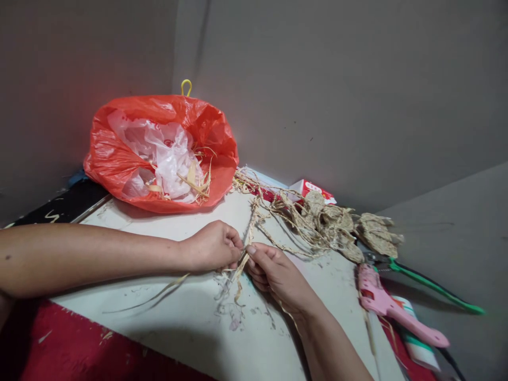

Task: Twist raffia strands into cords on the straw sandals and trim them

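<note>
A braid of straw strands [251, 225] runs down the middle of the white table, its loose lower ends passing between my hands. My left hand [216, 246] comes in from the left with its fingers curled in a pinch on the strands. Close against it, my right hand [273, 270] pinches the same strands between thumb and forefinger. One long loose strand [159, 292] trails leftward from under my left hand. Another thin strand hangs beneath my right wrist. The exact grip points are partly hidden by the fingers.
A red plastic bag [119, 180] holding white plastic and straw scraps stands at the back left. Woven straw pieces with cords [329, 219] lie at the back right. A pink glue gun [397, 309], green-handled pliers [432, 286] and a white-green tube [418, 349] lie on the right.
</note>
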`<state>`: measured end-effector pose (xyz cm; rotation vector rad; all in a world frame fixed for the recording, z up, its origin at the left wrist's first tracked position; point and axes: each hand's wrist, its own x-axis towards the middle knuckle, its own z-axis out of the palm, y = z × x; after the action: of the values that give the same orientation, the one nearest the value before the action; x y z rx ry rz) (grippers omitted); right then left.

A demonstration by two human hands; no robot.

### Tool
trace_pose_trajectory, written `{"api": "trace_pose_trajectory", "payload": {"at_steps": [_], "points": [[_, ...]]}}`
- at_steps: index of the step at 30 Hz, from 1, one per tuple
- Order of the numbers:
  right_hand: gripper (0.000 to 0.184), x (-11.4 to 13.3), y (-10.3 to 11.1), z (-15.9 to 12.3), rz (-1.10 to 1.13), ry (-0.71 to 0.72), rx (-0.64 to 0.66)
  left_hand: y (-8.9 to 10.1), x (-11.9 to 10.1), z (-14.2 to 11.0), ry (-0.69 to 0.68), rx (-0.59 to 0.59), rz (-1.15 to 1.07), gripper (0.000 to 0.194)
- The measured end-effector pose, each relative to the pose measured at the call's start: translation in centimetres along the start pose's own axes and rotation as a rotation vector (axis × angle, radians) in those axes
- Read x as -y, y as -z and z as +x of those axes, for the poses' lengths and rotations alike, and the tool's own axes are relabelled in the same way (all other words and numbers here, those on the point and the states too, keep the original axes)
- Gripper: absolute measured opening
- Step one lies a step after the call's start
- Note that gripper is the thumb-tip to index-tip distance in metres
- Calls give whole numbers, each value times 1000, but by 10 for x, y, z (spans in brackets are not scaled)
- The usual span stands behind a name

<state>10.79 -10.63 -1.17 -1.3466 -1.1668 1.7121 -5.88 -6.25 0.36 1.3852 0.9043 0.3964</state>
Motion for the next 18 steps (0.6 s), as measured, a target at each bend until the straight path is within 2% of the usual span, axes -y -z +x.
{"api": "trace_pose_trajectory", "payload": {"at_steps": [2, 6, 9, 12, 18], "points": [[43, -1, 0, 0, -11, -2, -5, 0, 0, -1, -19, -7, 45, 12], [42, -1, 0, 0, -32, 5, -21, -1, 2, -4, -231, -110, 353, 11], [42, -2, 0, 0, -37, 0, -23, -1, 3, -5, -306, -121, 469, 9], [42, -2, 1, 1, -23, -10, -30, 0, 4, -1, -291, -74, 419, 14], [42, -1, 2, 1, 10, 6, -51, 7, 6, 15, -231, 18, 122, 17]]}}
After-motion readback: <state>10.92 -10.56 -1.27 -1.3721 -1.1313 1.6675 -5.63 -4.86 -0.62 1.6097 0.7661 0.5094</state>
